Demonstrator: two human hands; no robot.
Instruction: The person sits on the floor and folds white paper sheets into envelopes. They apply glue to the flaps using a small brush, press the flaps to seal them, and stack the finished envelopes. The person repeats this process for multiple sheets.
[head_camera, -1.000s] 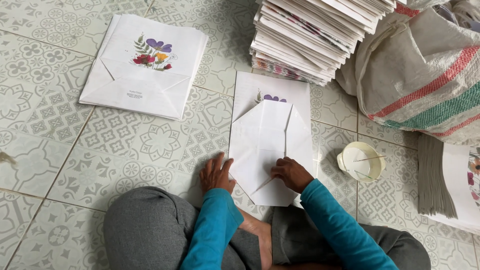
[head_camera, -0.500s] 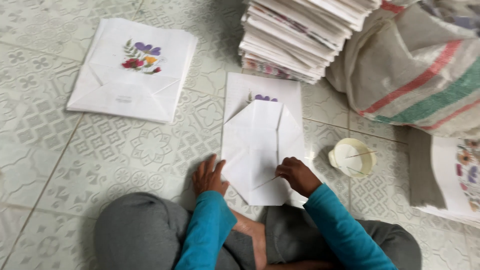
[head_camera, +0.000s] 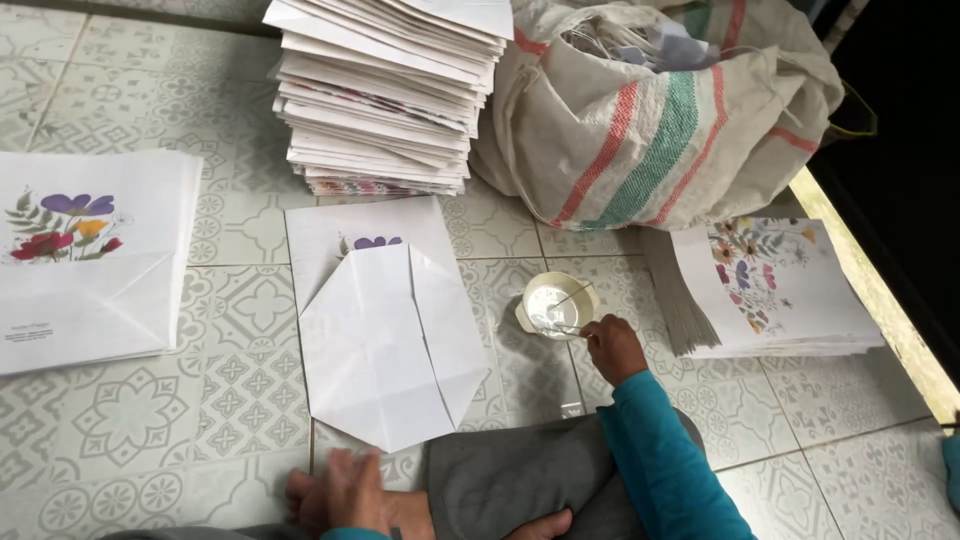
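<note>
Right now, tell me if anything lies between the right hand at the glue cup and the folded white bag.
Nothing visible does. The right hand is at the cup, beside the bag, with only bare floor tile between them. The left hand rests near the bag's lower edge.

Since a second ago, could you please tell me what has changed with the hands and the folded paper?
The right hand left the folded paper bag and moved right to the small white bowl, taking hold of a thin stick in it. The left hand drew back off the bag. The bag stayed flat on the tiled floor.
</note>
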